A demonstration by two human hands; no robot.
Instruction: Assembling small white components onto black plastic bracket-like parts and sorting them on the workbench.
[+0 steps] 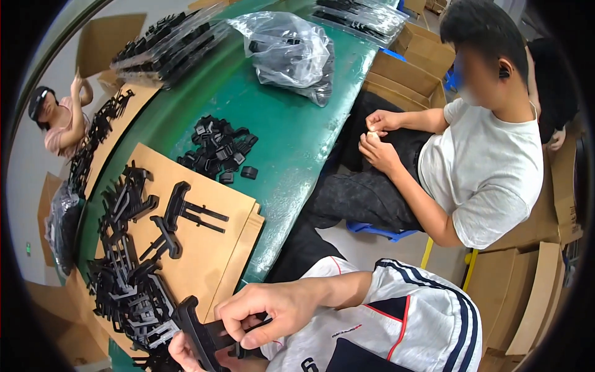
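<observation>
At the lower edge I hold a black plastic bracket [197,332] with a long bar-shaped end. My left hand [181,352] is closed around its lower left side, mostly hidden behind it. My right hand [273,312] is closed, thumb and fingers pinching the part of the bracket that juts out to the right. Just left of my hands lies a tangled heap of similar black brackets [133,297]. Two single brackets, one with two long prongs [180,204] and a smaller-looking one [166,240], rest apart on the cardboard sheet [211,260].
Beyond the cardboard, small black blocks [220,149] lie piled on the green table [279,204]. Farther back stand a clear plastic bag [291,53] of dark parts and stacked trays [170,46]. A co-worker [489,155] sits at the right; another person [65,118] is at far left. Cardboard boxes [403,77] stand beyond the table edge.
</observation>
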